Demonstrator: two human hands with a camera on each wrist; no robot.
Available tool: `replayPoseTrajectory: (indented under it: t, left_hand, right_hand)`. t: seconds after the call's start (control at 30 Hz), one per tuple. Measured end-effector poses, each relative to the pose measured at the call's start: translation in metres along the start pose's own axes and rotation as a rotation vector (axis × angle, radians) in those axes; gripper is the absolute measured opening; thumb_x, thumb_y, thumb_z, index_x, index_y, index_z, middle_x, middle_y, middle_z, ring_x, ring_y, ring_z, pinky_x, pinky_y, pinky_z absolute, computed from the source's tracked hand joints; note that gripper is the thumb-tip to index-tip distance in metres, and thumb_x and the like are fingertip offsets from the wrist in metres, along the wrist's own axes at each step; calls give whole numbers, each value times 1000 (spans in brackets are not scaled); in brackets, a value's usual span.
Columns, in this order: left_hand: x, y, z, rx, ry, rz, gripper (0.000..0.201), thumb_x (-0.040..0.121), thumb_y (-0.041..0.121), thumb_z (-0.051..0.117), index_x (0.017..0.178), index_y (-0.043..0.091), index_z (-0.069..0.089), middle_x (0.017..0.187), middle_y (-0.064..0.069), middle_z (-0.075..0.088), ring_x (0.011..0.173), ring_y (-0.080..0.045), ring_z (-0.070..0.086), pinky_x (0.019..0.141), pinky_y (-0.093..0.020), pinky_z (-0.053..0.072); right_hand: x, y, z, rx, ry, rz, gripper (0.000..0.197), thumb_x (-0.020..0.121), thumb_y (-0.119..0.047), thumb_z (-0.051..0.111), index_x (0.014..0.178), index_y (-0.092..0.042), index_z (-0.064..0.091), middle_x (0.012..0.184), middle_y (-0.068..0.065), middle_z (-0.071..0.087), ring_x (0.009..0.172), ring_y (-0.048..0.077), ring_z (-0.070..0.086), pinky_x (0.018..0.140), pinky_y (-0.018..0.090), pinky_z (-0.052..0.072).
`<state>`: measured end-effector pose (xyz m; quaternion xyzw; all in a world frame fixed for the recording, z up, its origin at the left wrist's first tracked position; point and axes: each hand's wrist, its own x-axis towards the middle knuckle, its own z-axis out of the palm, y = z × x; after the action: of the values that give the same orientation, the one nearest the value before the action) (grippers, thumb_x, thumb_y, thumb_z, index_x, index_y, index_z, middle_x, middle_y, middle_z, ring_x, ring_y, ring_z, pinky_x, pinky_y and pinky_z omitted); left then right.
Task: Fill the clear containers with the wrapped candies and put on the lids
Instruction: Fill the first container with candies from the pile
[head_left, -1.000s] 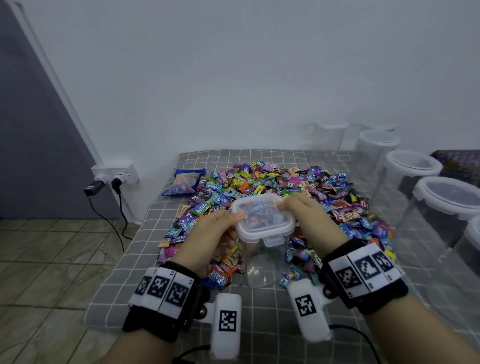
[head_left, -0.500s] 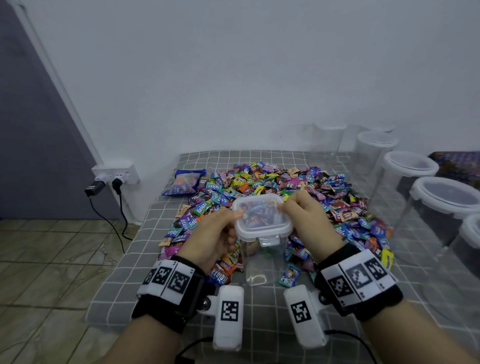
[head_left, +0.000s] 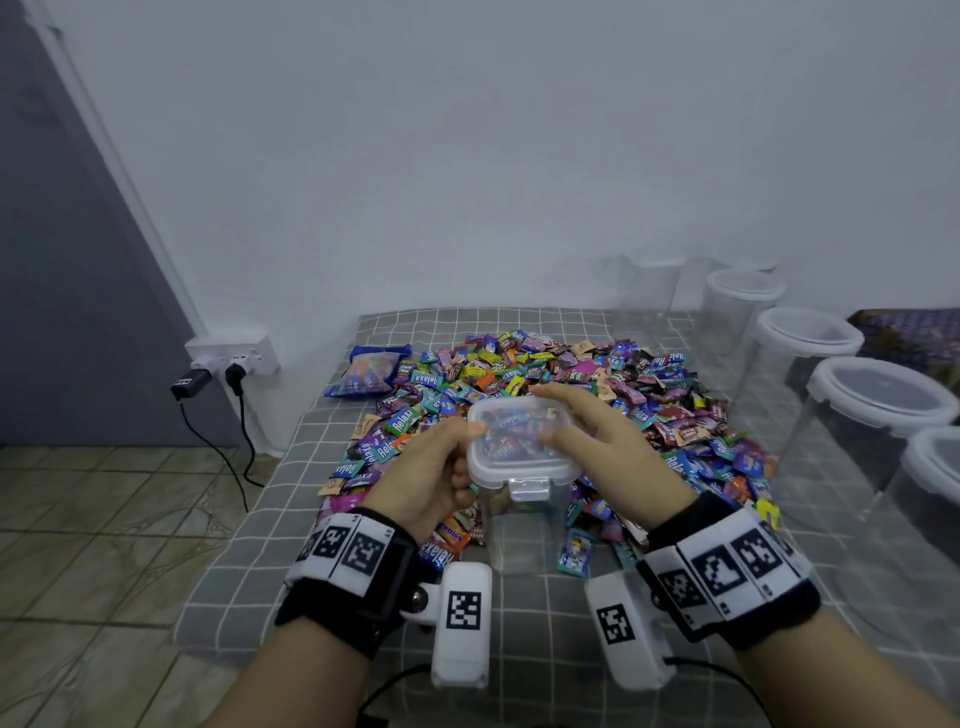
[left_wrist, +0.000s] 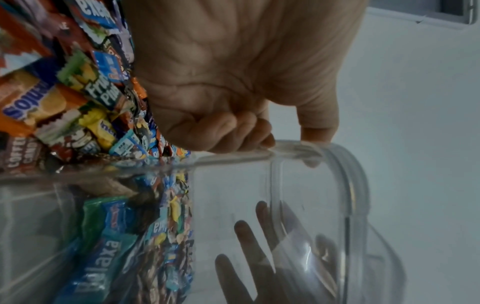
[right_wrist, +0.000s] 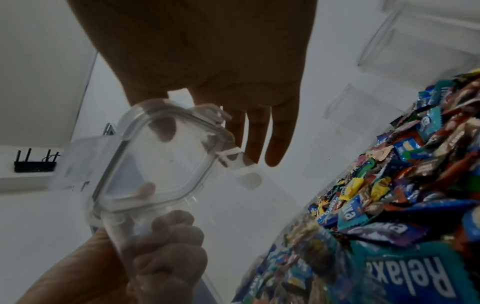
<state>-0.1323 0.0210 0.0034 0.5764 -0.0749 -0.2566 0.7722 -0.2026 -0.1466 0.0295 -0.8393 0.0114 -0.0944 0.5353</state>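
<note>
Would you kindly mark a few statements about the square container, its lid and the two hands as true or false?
1. A lid sits on the square clear container. True.
2. The container is packed with candies. False: its body looks clear and empty; the candies lie heaped on the checked cloth behind and beside it.
3. The left hand grips the container's rim, thumb on the lid. True.
4. The right hand is clenched in a fist away from the lid. False: its fingers are straight, and it touches the lid.
5. The round containers on the right are uncovered. False: they carry white-rimmed lids.
</note>
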Motion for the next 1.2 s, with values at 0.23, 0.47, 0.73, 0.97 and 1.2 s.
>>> replayPoseTrajectory:
  t: [0.23,0.47,0.73,0.97,1.2]
  left_hand:
    - [1,7,5,124,74,63,17,87,16,54,71,16,49,59,0,40,48,-10,36,48,-21,28]
    - [-8,-5,-21,397,-100,146,58,69,56,72,118,30,52,119,7,63,105,-10,62,90,-37,52]
    - [-8,-16,-11,559,-264,201,87,62,30,83,138,24,40,134,7,56,126,-12,50,108,-44,38]
    - [-5,-19,-12,591,-253,183,94,56,36,84,138,33,37,134,10,54,123,-14,52,104,-40,43]
    - [-5,-19,-12,590,-232,123,92,45,47,83,123,48,35,133,10,45,120,-10,51,102,-38,45]
  right_hand:
    - [-7,-6,-10,-81,-112,8,83,65,-54,74,137,-28,39,127,-13,44,114,7,49,99,32,44]
    - [-11,-7,-15,-101,-175,-25,94,60,-47,72,142,-25,31,129,-14,40,120,6,44,105,35,40]
    - [-10,-3,-9,-125,-43,-62,85,67,-33,81,140,-20,40,127,-10,46,115,6,47,102,29,41]
    - [-16,-6,-10,-51,100,-137,89,55,-50,82,132,-25,47,119,-16,52,110,2,53,95,21,43]
    - [-30,4,-41,-75,296,-113,79,50,-58,79,121,-33,53,115,-15,58,104,1,56,91,22,44]
